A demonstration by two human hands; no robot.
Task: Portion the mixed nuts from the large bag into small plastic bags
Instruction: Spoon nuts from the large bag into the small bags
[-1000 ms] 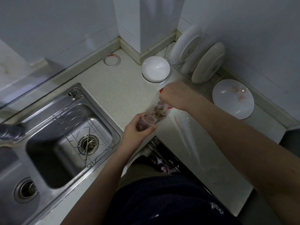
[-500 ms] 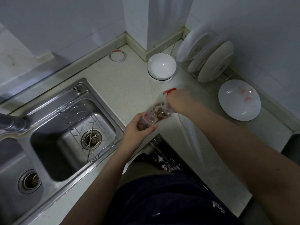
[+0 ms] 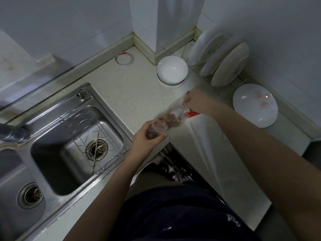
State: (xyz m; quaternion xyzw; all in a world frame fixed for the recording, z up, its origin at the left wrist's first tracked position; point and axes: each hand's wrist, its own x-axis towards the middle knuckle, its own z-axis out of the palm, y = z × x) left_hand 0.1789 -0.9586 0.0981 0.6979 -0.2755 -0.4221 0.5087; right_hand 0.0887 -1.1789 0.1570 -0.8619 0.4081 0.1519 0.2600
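Bowl (image 3: pixel 172 70) between sink (image 3: pixel 69 136) and plates (image 3: pixel 224 61).

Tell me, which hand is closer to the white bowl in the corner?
Right. The right hand, pinching the large bag, is just in front of the white bowl; the left hand, gripping the small bag, is farther off, nearer the person.

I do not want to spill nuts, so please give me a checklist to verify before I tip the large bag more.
1. Left hand grips the small plastic bag, mouth open: ok.
2. Right hand pinches the large bag's raised end: ok.
3. Large bag slopes down to the small plastic bag's mouth: ok.
4. Large bag's mouth inside the small plastic bag: cannot tell.
5. Room left in the small plastic bag: cannot tell, the hand covers it.
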